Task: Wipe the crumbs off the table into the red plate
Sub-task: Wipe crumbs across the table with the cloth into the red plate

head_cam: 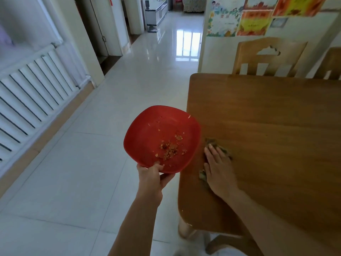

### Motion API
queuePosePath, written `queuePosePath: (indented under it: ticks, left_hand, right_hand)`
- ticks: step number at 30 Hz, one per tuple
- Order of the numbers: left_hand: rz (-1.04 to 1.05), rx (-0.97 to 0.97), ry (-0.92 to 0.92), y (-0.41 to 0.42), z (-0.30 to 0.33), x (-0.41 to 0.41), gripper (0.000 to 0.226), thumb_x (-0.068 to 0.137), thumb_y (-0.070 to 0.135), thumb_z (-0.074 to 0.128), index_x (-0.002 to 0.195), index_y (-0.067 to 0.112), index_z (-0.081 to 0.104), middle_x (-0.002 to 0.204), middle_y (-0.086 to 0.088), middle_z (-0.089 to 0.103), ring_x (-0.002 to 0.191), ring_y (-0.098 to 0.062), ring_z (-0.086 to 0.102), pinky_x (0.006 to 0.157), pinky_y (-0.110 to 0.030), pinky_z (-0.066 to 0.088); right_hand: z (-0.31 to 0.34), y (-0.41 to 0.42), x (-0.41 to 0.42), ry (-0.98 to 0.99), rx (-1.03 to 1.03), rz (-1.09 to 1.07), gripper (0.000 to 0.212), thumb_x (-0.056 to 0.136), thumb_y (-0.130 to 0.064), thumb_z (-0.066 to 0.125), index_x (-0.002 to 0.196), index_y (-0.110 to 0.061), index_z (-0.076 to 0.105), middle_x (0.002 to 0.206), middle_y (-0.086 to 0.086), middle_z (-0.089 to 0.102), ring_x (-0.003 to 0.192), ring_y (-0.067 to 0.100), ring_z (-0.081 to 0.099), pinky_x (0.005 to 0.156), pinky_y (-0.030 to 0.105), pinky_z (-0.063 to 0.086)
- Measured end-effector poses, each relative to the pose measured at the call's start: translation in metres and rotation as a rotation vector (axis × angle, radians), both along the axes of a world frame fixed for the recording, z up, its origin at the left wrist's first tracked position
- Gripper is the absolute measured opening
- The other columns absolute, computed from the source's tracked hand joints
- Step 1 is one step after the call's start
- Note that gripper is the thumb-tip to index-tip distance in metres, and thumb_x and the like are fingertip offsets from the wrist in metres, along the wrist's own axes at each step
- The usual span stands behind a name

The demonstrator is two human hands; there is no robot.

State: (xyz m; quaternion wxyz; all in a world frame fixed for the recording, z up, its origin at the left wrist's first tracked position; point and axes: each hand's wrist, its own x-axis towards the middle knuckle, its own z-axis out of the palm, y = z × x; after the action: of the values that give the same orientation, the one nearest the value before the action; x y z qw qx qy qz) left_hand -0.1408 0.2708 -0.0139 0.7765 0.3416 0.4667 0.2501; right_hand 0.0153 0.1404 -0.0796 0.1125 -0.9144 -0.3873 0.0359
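Lower centre of the frame: left hand (150, 171) pinching the near rim of the red plate (147, 130), thumb on top, fingers beneath, plate held off the counter (267, 126) with its right edge at or just under the counter's left edge. Crumbs (170, 147) gathered in the plate's near-right part, a few scattered toward its middle. Right of the plate: right hand (218, 168) flat and pressed, fingers together, on a greenish cloth (224, 150) at the counter's left edge, cloth showing beyond the fingertips and below the thumb. Judged nearly complete: bulk of the crumbs already in the plate; no loose crumbs discernible on the visible wood, though blur near the cloth prevents certainty; perhaps one last sweep at the edge left. Counter of brown wood, rounded corners, bare elsewhere. Upper right: two wooden chairs (269, 56) behind the counter, coloured posters (245, 15) on the wall. Left: white radiator (35, 85). Centre to top: glossy pale tiled floor (73, 172) running down a hallway toward distant furniture.
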Motion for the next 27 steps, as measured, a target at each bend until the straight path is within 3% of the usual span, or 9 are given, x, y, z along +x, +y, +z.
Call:
queuePosePath:
  ticks: [3,10,15,17,21,23,27]
  left_hand:
    - [-0.031,-0.019,-0.002,0.007,0.002,0.030,0.067,0.091,-0.015,0.045,0.145,0.024,0.037,0.133,-0.013,0.056,0.104,-0.037,0.068,0.071,-0.040,0.064]
    - [-0.115,-0.004,-0.031,0.028,0.004,0.096,0.067,0.090,-0.016,0.046,0.143,0.025,0.038,0.135,-0.013,0.053,0.113,-0.038,0.064,0.065,-0.037,0.063]
    - [-0.155,-0.060,-0.056,0.025,0.009,0.151,0.070,0.093,-0.014,0.044,0.149,0.027,0.033,0.140,-0.010,0.048,0.117,-0.034,0.058,0.068,-0.041,0.065]
    - [-0.180,-0.096,-0.043,0.018,0.010,0.175,0.068,0.094,-0.013,0.043,0.149,0.026,0.032,0.141,-0.010,0.046,0.119,-0.032,0.057,0.069,-0.041,0.064]
    - [-0.228,-0.111,-0.035,0.005,0.008,0.206,0.073,0.093,-0.013,0.044,0.152,0.029,0.032,0.141,-0.008,0.045,0.114,-0.029,0.057,0.063,-0.039,0.064]
    - [-0.257,-0.100,-0.037,-0.001,0.007,0.215,0.077,0.093,-0.013,0.045,0.153,0.032,0.029,0.139,-0.005,0.045,0.108,-0.027,0.057,0.068,-0.041,0.064]
    - [-0.283,-0.123,-0.032,-0.008,0.006,0.230,0.075,0.094,-0.011,0.046,0.153,0.030,0.027,0.126,-0.004,0.047,0.102,-0.027,0.057,0.074,-0.043,0.062]
  right_hand:
    - [0.003,0.008,0.037,-0.017,-0.054,0.004,0.056,0.101,-0.037,0.018,0.152,-0.019,0.002,0.160,0.003,-0.004,0.147,0.021,-0.004,0.120,0.039,0.009]
    - [0.002,0.017,0.148,0.022,-0.121,-0.232,0.048,0.101,-0.034,0.021,0.149,-0.025,0.020,0.160,0.000,0.010,0.147,0.020,0.004,0.118,0.042,0.014]
    - [0.004,0.002,0.120,0.025,-0.043,0.138,0.054,0.096,-0.040,0.012,0.143,-0.029,0.037,0.154,-0.005,0.029,0.143,0.019,0.023,0.114,0.042,0.023]
    - [0.004,-0.035,0.125,0.070,-0.031,0.147,0.054,0.097,-0.042,0.012,0.143,-0.030,0.038,0.154,-0.006,0.028,0.143,0.017,0.020,0.116,0.040,0.021]
    - [-0.001,-0.114,0.188,0.010,-0.030,-0.203,0.052,0.099,-0.043,0.017,0.145,-0.026,0.034,0.155,0.000,0.026,0.143,0.022,0.019,0.116,0.041,0.022]
    - [-0.003,-0.144,0.224,0.038,-0.102,-0.415,0.049,0.100,-0.040,0.022,0.147,-0.026,0.025,0.158,0.001,0.019,0.144,0.023,0.015,0.116,0.044,0.019]
    - [0.001,-0.125,0.253,0.083,-0.121,-0.640,0.050,0.100,-0.037,0.022,0.149,-0.026,0.020,0.159,-0.002,0.014,0.145,0.023,0.011,0.115,0.045,0.018]
